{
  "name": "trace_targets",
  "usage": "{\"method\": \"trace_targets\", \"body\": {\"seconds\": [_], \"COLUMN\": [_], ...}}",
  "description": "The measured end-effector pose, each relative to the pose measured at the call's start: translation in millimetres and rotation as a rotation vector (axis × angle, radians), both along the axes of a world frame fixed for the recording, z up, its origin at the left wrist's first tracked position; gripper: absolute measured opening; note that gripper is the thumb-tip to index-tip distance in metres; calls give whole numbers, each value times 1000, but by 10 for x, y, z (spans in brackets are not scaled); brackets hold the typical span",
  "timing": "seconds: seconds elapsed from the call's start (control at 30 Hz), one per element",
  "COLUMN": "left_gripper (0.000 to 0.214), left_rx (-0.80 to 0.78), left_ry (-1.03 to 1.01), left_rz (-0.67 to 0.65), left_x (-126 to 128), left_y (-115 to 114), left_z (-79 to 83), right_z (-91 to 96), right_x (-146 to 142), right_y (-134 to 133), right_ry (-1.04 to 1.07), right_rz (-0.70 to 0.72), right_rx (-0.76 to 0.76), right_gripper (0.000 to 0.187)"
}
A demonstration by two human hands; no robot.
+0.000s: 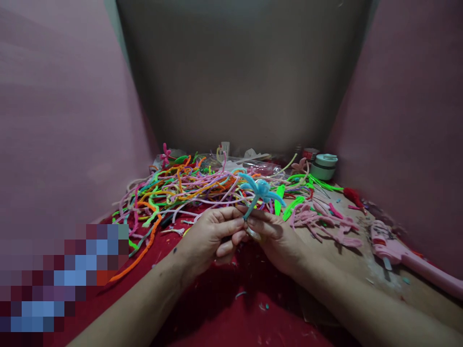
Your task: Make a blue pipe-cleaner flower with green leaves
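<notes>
A blue pipe-cleaner flower (261,191) with several looped petals stands up on a thin stem between my two hands. My left hand (213,234) pinches the lower stem with thumb and fingers closed. My right hand (275,239) meets it from the right, fingers closed on the same stem, with a ring or pale bit showing at the fingertips. Both hands hover over a red cloth (217,303) in the middle of the view.
A tangled heap of coloured pipe cleaners (181,188) lies behind the hands. Pink pipe-cleaner pieces (321,221) and green leaves (293,206) lie at right. A pink glue gun (398,253) rests at the right edge, a round white container (324,166) at the back.
</notes>
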State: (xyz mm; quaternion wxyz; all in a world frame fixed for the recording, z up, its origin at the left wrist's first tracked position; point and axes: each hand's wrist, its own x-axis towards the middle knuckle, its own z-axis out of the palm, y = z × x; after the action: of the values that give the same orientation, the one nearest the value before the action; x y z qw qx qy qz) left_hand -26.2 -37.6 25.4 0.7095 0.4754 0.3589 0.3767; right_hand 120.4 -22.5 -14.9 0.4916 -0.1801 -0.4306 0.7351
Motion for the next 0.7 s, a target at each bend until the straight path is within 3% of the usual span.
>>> {"method": "trace_targets", "body": {"seconds": [0.13, 0.23, 0.4, 0.5, 0.57, 0.7], "left_gripper": [20, 22, 11, 13, 11, 15], "left_rx": [77, 223, 750, 996, 949, 545], "left_ry": [56, 211, 563, 662, 655, 453], "left_rz": [-11, 51, 328, 387, 384, 292], "left_x": [17, 71, 109, 89, 91, 128], "left_y": [-1, -33, -72, -71, -73, -86], "left_z": [-8, 5, -68, -142, -157, -105], "right_z": [42, 34, -3, 8, 15, -5], "right_x": [-11, -22, -39, -46, -51, -60], "right_y": [-24, -29, -20, -30, -39, -37], "right_ry": [36, 68, 96, 101, 104, 45], "right_rz": [-29, -60, -157, -171, -180, -187], "right_rx": [5, -15, -134, -109, -59, -15], "right_gripper": [19, 16, 15, 15, 16, 12]}}
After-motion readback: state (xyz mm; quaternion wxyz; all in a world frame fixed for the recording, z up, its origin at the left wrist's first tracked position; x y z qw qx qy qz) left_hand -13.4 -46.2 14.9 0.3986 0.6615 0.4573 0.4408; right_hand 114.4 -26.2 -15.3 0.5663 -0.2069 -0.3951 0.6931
